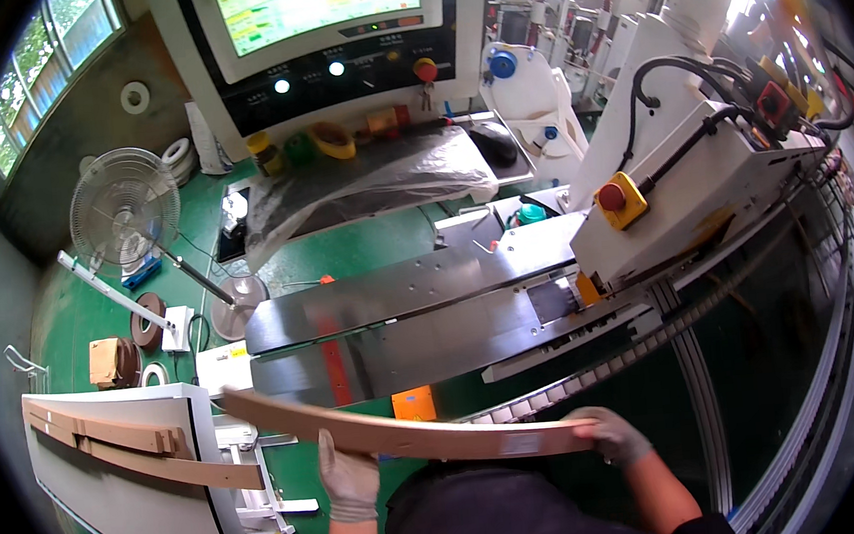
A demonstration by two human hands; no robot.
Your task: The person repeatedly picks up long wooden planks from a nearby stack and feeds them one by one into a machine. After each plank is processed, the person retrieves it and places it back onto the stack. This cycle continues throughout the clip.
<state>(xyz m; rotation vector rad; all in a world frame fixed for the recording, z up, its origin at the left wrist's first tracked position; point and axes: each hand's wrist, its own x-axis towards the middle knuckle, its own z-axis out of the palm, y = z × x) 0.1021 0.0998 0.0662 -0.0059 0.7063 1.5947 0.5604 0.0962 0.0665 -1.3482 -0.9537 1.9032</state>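
Green floor [365,244] underlies the steel bed [443,344] — nearer, a brown board [410,439] runs crosswise, right hand [616,437] clamped on its end, left hand [351,482] clamped inward of the other.

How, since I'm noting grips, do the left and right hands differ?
Place: the left hand holds the strip partway along; the right hand holds its right end.
Pose: the left hand points up the picture; the right hand points left.
Both wear pale gloves and hold the same strip.
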